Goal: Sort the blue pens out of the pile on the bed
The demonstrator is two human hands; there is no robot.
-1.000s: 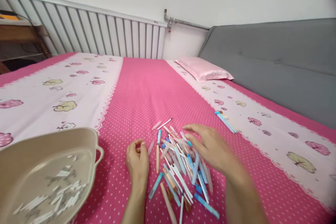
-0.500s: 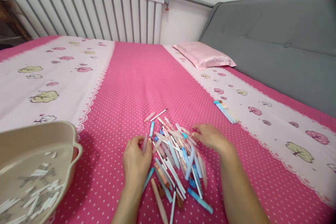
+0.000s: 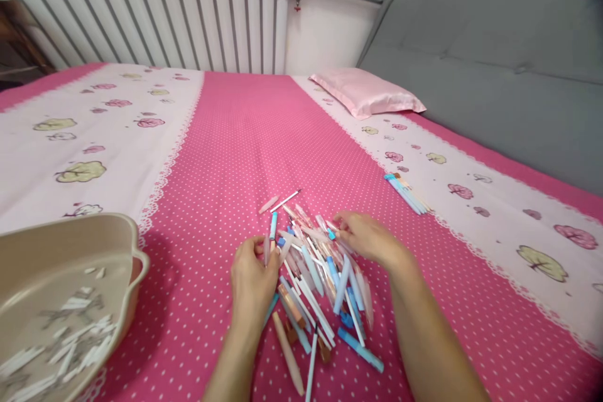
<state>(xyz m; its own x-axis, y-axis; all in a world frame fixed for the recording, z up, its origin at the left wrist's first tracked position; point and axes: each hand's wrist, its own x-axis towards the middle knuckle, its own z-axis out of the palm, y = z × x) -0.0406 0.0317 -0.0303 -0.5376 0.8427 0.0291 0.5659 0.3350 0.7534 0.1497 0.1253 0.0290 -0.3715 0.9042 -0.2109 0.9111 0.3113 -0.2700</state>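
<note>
A loose heap of pen parts (image 3: 313,264) lies on the bedspread between my hands: pink, white and pale blue barrels, thin white refills and blue and brown caps. At the heap's left edge, the fingers of my left hand (image 3: 254,273) are closed around a pink pen barrel (image 3: 266,250). A blue pen cap (image 3: 274,226) lies just beyond those fingertips. On the far right side of the heap, my right hand (image 3: 370,237) has its fingers bent together among the pink parts. What they pinch is mostly hidden. Nearby sits a bright blue clip piece (image 3: 331,234).
A beige basin (image 3: 113,226) at the left holds several short white and clear pieces. Assembled-looking blue and orange pens (image 3: 406,193) lie in a row to the right. A pink pillow (image 3: 367,91), grey headboard (image 3: 494,63) and white radiator (image 3: 188,12) stand farther back.
My left hand has shifted slightly right and forward, the pink barrel moving with it. My right hand has moved a little left, farther onto the heap.
</note>
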